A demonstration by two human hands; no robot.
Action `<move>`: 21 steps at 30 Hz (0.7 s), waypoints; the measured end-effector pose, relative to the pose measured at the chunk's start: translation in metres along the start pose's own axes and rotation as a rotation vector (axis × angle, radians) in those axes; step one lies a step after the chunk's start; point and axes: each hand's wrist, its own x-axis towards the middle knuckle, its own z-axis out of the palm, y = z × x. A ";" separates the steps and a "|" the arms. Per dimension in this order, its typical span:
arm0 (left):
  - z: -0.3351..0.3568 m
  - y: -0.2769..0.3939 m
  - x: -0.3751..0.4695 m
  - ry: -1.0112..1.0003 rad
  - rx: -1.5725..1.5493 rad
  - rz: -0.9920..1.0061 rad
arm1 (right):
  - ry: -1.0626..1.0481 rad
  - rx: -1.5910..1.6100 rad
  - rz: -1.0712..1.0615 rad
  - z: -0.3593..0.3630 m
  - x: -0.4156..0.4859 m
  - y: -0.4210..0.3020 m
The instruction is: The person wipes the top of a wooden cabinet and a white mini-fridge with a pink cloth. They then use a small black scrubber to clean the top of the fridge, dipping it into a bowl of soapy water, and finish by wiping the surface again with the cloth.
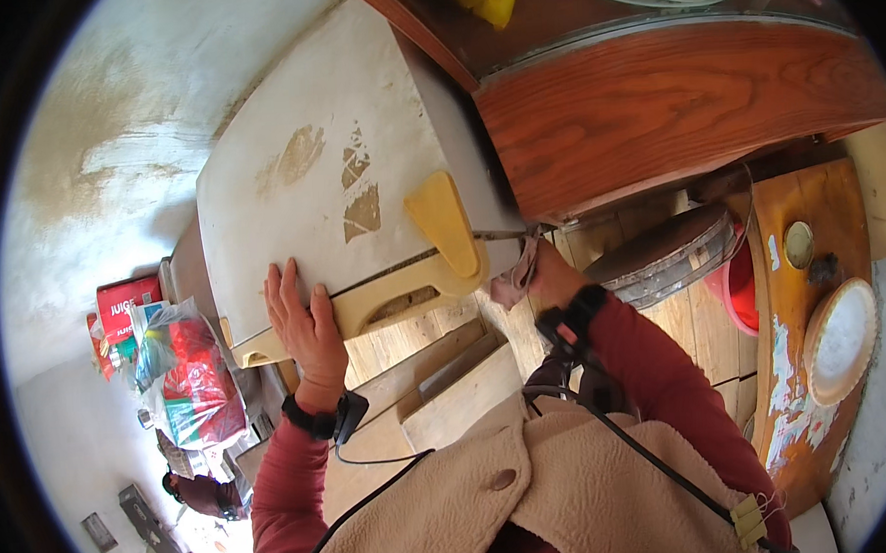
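Note:
A white refrigerator with peeled brown patches and yellow plastic handle trim stands before me. My left hand lies with its fingers spread on the top near the front edge, holding nothing. At the right front corner, my right hand grips a crumpled pinkish-grey cloth against the side, its fingers partly hidden. A black strap with a small device is on each wrist.
A reddish wooden cabinet adjoins on the right. Beyond my right arm are a round metal-rimmed pan, a red basin and a worn wooden table. Bagged packages sit at left; a person is farther off.

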 end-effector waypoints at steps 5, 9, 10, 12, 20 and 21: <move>0.002 -0.001 0.001 0.030 0.022 0.012 | 0.225 -0.019 0.052 0.052 -0.030 0.014; 0.005 -0.003 -0.001 0.055 0.039 -0.004 | 0.252 -0.201 -0.138 0.120 -0.082 0.029; 0.005 -0.003 -0.002 0.059 0.032 -0.013 | 0.266 -0.212 -0.155 0.127 -0.084 0.028; 0.006 -0.002 -0.003 0.056 0.043 -0.041 | 0.111 -0.224 -0.078 0.122 -0.076 0.021; 0.007 0.002 -0.003 0.105 0.033 -0.099 | 0.219 -0.197 -0.012 0.030 -0.022 0.000; 0.007 0.002 -0.004 0.115 0.029 -0.099 | 0.192 -0.178 0.005 0.033 -0.029 -0.001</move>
